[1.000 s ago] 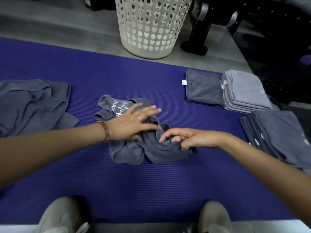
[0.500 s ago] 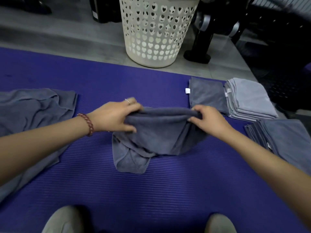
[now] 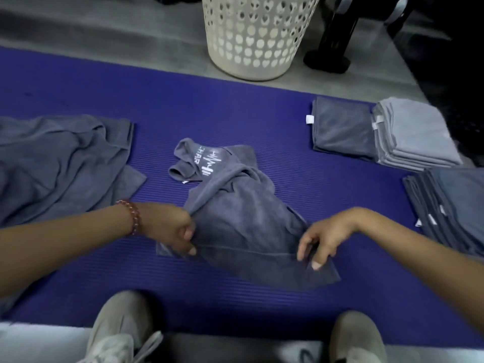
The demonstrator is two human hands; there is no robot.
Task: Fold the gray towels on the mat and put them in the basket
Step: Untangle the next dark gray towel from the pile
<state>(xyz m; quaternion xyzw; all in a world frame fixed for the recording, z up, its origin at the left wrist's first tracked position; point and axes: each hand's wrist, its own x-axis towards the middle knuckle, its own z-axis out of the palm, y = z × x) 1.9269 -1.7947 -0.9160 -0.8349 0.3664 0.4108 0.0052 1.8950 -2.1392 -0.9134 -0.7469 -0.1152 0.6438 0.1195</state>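
A rumpled gray towel (image 3: 243, 218) with white lettering lies in the middle of the purple mat (image 3: 209, 106). My left hand (image 3: 172, 229), with a bead bracelet on the wrist, grips the towel's near left corner. My right hand (image 3: 322, 237) pinches the near right corner, fingers pointing down onto the cloth. The white heart-pattern basket (image 3: 256, 35) stands on the floor beyond the mat's far edge. A loose pile of gray towels (image 3: 60, 163) lies at the left.
Folded gray towels lie at the right: a dark one (image 3: 340, 129), a lighter stack (image 3: 413, 134) and a darker stack (image 3: 453, 205). A black stand (image 3: 332, 48) is right of the basket. My two shoes (image 3: 117, 328) sit at the mat's near edge.
The towel was lifted by its top edge half a second ago; now it lies on the mat, pulled toward me, and both hands have moved down to its near corners.
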